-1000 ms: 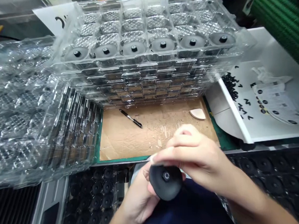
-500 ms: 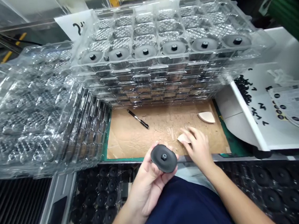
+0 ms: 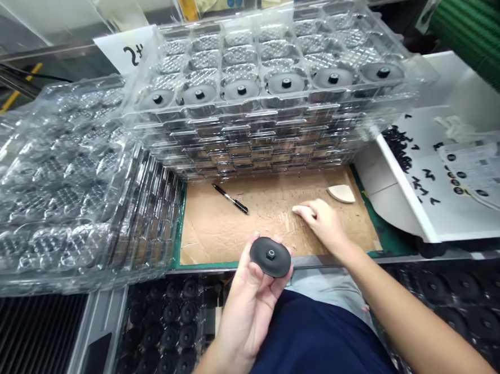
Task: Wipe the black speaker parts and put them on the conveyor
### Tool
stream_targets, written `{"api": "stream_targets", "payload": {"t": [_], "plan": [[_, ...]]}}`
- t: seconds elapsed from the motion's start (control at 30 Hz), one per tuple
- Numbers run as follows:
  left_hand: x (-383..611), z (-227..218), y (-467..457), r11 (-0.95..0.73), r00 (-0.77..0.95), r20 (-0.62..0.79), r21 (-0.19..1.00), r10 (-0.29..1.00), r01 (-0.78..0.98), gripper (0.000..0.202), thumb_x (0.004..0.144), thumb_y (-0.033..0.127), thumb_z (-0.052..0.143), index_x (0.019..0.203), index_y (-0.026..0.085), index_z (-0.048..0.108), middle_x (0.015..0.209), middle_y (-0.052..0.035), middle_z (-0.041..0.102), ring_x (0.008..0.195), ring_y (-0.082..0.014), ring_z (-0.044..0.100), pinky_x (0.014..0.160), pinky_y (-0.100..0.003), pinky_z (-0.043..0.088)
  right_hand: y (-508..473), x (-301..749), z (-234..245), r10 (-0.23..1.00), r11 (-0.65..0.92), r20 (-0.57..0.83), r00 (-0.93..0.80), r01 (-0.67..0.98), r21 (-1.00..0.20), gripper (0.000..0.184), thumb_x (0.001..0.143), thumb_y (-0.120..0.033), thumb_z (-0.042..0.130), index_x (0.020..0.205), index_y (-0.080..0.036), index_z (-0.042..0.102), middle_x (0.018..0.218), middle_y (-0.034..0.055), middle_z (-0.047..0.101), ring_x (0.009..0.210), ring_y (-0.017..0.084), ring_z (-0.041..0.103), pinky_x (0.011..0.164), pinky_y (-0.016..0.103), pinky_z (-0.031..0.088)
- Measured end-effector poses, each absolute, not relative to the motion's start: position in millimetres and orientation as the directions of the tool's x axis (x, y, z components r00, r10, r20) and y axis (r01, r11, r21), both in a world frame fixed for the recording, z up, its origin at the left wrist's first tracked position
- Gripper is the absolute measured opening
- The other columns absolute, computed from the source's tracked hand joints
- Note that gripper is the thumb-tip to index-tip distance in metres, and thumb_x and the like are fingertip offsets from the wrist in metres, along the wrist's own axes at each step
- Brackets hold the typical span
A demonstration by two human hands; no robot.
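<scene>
My left hand (image 3: 254, 291) holds a black oval disc (image 3: 280, 261) by its rim, fingers curled around it from below. A short raised stud with a hole stands at the centre of its upward face. Over the cardboard sheet (image 3: 271, 194), my right hand (image 3: 325, 222) is closed on a cream-coloured wedge; only a pale end of that piece shows past the fingers. A second cream wedge (image 3: 341, 194), rounded on one side, lies on the cardboard just beyond my right hand. To the left, a black pen (image 3: 230, 199) lies aslant.
Clear plastic trays (image 3: 246, 122) are stacked behind the cardboard, the top one carrying several black discs in its front row. More clear trays (image 3: 64, 192) stand at left. On the right, a white bin (image 3: 458, 208) contains small black parts (image 3: 398, 147) and a printed bag (image 3: 478, 173).
My right hand has lifted the cream wedge off the cardboard, its fingers now closed around it. My left hand still holds the black disc, shifted slightly. The view has moved a little.
</scene>
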State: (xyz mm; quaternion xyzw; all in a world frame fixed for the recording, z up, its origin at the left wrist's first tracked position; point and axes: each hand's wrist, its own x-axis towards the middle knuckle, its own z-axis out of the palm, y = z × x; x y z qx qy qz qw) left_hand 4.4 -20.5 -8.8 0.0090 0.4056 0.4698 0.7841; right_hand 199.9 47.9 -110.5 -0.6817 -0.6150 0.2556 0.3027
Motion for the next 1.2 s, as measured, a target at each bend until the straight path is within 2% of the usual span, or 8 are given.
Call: {"api": "stream_targets", "payload": {"t": [0.13, 0.27, 0.37, 0.53, 0.67, 0.83, 1.0, 1.2], "plan": [[4.6, -10.2, -22.6, 0.548, 0.236, -0.59, 0.429, 0.772, -0.718, 0.057, 0.065, 0.031, 0.075, 0.117, 0.02, 0.054, 0.117, -0.0109, 0.062, 0.106, -0.0264, 0.059, 0.089, -0.036, 0.05, 36.5, 175.1, -43.7, 0.996, -0.044, 0.01, 0.09, 0.573, -0.818, 0.03, 0.089, -0.034, 0.042, 0.105, -0.016, 0.06, 0.087, 0.005, 0.065, 0.062, 0.014, 0.058, 0.056, 0.027, 0.048], [5.5, -15.5, -22.2, 0.561, 0.248, -0.56, 0.501, 0.791, -0.659, 0.052, 0.066, 0.027, 0.076, 0.114, 0.021, 0.058, 0.113, -0.0079, 0.064, 0.101, -0.0211, 0.06, 0.084, -0.028, 0.05, -3.1, 143.6, 20.2, 0.966, 0.258, 0.208, -0.155, 0.48, -0.839, 0.024, 0.089, -0.02, 0.046, 0.109, -0.02, 0.058, 0.092, 0.0036, 0.066, 0.077, 0.015, 0.059, 0.068, 0.028, 0.046], [9.6, -15.0, -21.0, 0.565, 0.239, -0.563, 0.523, 0.791, -0.639, 0.046, 0.066, 0.021, 0.075, 0.11, 0.022, 0.061, 0.106, -0.0045, 0.067, 0.09, -0.0166, 0.063, 0.076, -0.021, 0.051, -12.7, 136.0, 39.0, 0.907, 0.365, 0.177, -0.381, 0.506, -0.781, 0.021, 0.087, -0.012, 0.046, 0.1, -0.02, 0.06, 0.085, 0.0007, 0.067, 0.071, 0.014, 0.057, 0.066, 0.028, 0.041], [10.5, 2.2, -16.9, 0.515, 0.237, -0.488, 0.581, 0.84, -0.63, 0.036, 0.061, 0.024, 0.079, 0.095, 0.022, 0.069, 0.085, -0.0001, 0.071, 0.079, -0.0145, 0.065, 0.074, -0.019, 0.051, -12.7, 138.4, 40.8, 0.899, 0.437, 0.378, -0.221, 0.509, -0.742, 0.023, 0.088, -0.012, 0.044, 0.106, -0.013, 0.057, 0.093, 0.0061, 0.067, 0.08, 0.016, 0.058, 0.072, 0.031, 0.041], [3.9, 11.1, -14.6, 0.51, 0.229, -0.484, 0.599, 0.845, -0.617, 0.053, 0.051, 0.022, 0.084, 0.101, 0.026, 0.067, 0.1, -0.0016, 0.071, 0.092, -0.0186, 0.065, 0.081, -0.023, 0.05, -15.2, 136.4, 43.8, 0.899, 0.412, 0.281, -0.336, 0.433, -0.801, 0.021, 0.087, -0.012, 0.046, 0.103, -0.016, 0.058, 0.084, 0.002, 0.067, 0.071, 0.013, 0.057, 0.064, 0.026, 0.043], [5.0, 13.8, -15.1, 0.522, 0.306, -0.43, 0.595, 0.849, -0.611, 0.056, 0.046, 0.038, 0.082, 0.098, 0.023, 0.069, 0.096, -0.0035, 0.071, 0.094, -0.0222, 0.064, 0.089, -0.027, 0.048, -7.5, 135.4, 47.6, 0.873, 0.486, 0.433, -0.224, 0.47, -0.737, 0.021, 0.088, -0.012, 0.043, 0.105, -0.012, 0.056, 0.094, 0.0071, 0.068, 0.079, 0.016, 0.059, 0.071, 0.03, 0.044], [1.5, 19.6, -13.1, 0.519, 0.281, -0.458, 0.557, 0.843, -0.649, 0.056, 0.047, 0.03, 0.084, 0.1, 0.026, 0.067, 0.104, -0.0011, 0.07, 0.092, -0.0162, 0.065, 0.082, -0.02, 0.049, -21.9, 159.0, 43.6, 0.92, 0.367, 0.222, -0.323, 0.512, -0.776, 0.019, 0.087, -0.012, 0.046, 0.1, -0.018, 0.06, 0.077, 0.0007, 0.065, 0.065, 0.012, 0.055, 0.061, 0.025, 0.042], [4.7, 22.6, -10.0, 0.503, 0.304, -0.415, 0.554, 0.858, -0.664, 0.052, 0.05, 0.03, 0.083, 0.1, 0.027, 0.067, 0.101, -0.0001, 0.071, 0.092, -0.0169, 0.066, 0.084, -0.023, 0.05, -29.6, 161.7, 42.9, 0.907, 0.422, 0.344, -0.245, 0.559, -0.714, 0.025, 0.085, -0.007, 0.046, 0.106, -0.012, 0.057, 0.084, 0.006, 0.066, 0.066, 0.015, 0.055, 0.063, 0.029, 0.042]]}}
